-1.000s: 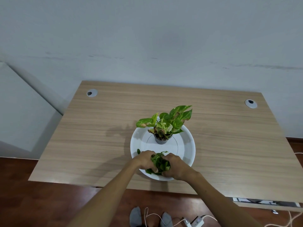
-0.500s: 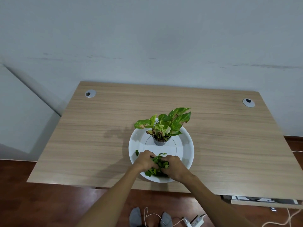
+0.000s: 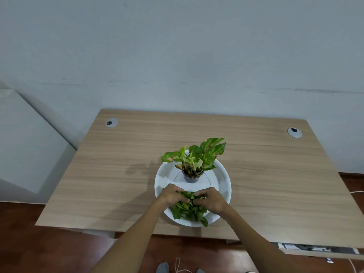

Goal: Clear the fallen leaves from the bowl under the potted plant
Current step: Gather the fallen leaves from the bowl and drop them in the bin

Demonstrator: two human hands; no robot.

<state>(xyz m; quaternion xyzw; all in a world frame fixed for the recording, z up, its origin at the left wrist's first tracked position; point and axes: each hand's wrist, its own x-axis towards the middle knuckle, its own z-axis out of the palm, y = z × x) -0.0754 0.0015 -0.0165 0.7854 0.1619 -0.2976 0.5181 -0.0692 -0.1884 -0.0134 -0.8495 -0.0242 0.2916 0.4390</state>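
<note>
Leaves (image 3: 188, 210), a loose green heap of them, sit in the near part of the white bowl (image 3: 222, 174), just below the centre of the frame, with one or two hanging over the nearest rim. Both hands come in from the bottom of the frame and meet over the far edge of the heap. The left hand (image 3: 173, 195) has its fingers curled down into the leaves from the left; the right hand (image 3: 211, 200) mirrors it from the right, its fingers likewise bent and bunched into the greenery. Both are grasping leaves, and their fingertips nearly touch in the middle.

What matters for the lift, I judge, is that most of the heap lies toward the viewer from the fingers, below and nearer than the knuckles, so the hands hold its far side while its bulk trails toward the near rim. The pile is roughly as wide as the two hands together, with no clear long axis, and neither hand is closer to it than the other. Scooping toward the near edge would probably gather the stragglers.

Farther back in the bowl the potted plant (image 3: 194, 162) stands upright in its small dark pot, apart from the hands. The bowl rests on a wooden desk (image 3: 118, 174), with a pale wall (image 3: 177, 56) filling the upper frame.
</note>
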